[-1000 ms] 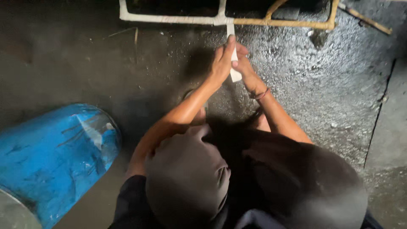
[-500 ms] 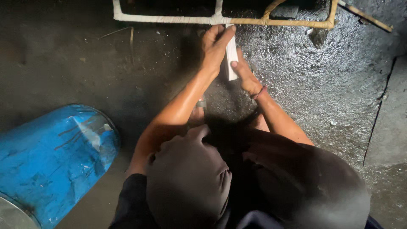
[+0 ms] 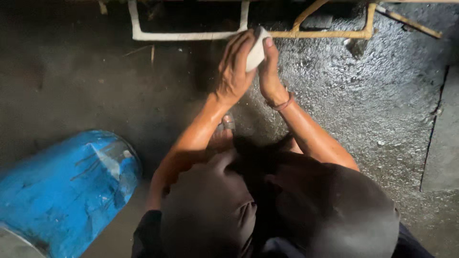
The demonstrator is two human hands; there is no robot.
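Note:
Both my hands are raised together in front of me, clasped around a short white pipe piece (image 3: 256,53). My left hand (image 3: 233,69) wraps it from the left with the fingers curled over it. My right hand (image 3: 270,71) presses against its right side, thumb up along it, and a thin band circles that wrist. The top of the piece sits right at the joint where a white pipe frame (image 3: 181,36) meets a yellowish pipe (image 3: 330,34) on the ground. Whether the piece touches the joint is hidden by my fingers.
A blue drum (image 3: 62,191) lies on its side at the lower left. The ground is dark concrete, wet and glistening to the right (image 3: 382,105). My sandalled foot (image 3: 224,130) shows below my arms, and my knees in dark cloth (image 3: 287,210) fill the bottom.
My hands have moved away from me toward the pipe frame, carrying the white piece up to the joint. They now close tighter around it.

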